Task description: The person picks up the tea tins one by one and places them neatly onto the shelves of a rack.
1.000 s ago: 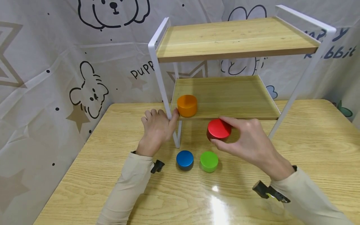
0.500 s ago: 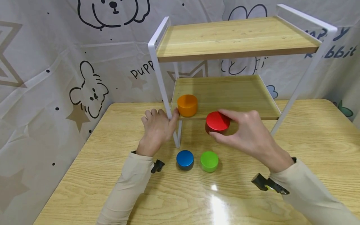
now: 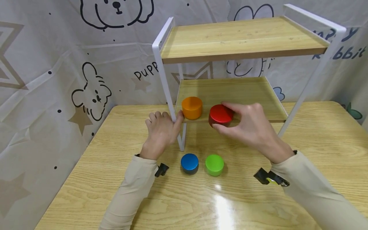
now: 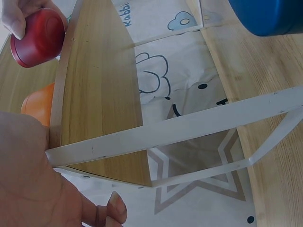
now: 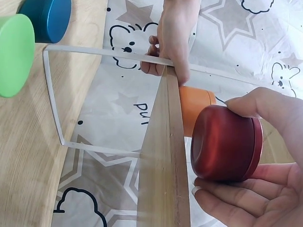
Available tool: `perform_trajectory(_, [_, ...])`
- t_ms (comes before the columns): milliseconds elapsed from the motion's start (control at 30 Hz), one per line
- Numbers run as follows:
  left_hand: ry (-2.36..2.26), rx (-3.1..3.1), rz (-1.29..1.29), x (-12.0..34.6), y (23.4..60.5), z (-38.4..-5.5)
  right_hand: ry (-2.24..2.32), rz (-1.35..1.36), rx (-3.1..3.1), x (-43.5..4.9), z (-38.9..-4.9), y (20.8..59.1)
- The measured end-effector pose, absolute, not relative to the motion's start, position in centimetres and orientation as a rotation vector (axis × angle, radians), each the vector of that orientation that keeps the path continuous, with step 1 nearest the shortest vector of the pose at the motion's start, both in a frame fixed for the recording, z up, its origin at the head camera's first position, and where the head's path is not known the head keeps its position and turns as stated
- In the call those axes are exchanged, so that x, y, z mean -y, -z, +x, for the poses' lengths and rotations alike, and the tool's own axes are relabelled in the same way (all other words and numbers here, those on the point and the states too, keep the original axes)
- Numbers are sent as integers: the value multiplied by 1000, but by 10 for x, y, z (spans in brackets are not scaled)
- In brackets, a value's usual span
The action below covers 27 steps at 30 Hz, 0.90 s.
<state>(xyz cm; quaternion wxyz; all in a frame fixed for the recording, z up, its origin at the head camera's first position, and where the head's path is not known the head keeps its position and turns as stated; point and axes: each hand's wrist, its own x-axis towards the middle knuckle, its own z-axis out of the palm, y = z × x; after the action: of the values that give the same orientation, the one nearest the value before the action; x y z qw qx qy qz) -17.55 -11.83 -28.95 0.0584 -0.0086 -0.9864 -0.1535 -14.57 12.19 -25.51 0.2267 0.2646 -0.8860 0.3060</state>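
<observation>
My right hand [image 3: 250, 127] pinches a round red tin [image 3: 220, 114] between thumb and fingers at the front edge of the lower shelf. In the right wrist view the red tin [image 5: 222, 144] overlaps an orange tin [image 5: 193, 106] behind it. That orange tin [image 3: 192, 108] stands at the left front of the lower shelf. My left hand [image 3: 161, 134] holds the shelf rack's white front left post [image 3: 166, 86], thumb on one side and fingers on the other. Its thumb is right beside the orange tin. A blue tin [image 3: 189, 163] and a green tin [image 3: 214, 164] stand on the table.
The two-tier rack has a wooden upper shelf [image 3: 241, 38] above the lower shelf [image 3: 244, 92], in a white frame. A second front post [image 3: 304, 86] stands on the right. Behind the wooden table [image 3: 115, 185] hangs a printed cloth [image 3: 120, 64].
My right hand has lifted the red tin up and slightly left, from below the lower shelf's front edge to that edge. The left hand and the other tins stay put.
</observation>
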Motion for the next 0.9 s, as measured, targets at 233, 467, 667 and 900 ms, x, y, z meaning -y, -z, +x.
perform_trajectory(233, [474,2992,-28,119,290,-176,-842,739,2444,-122,-159,253])
perform_trajectory(467, [485,2989,-39,118,290,-177,-831,686,2499,-124,-167,253])
perform_trajectory(667, [470,2989,-32,118,290,-178,-831,649,2537,-122,-171,252])
perform_trajectory(900, [476,2993,-21,118,290,-177,-850,643,2594,-120,-174,248])
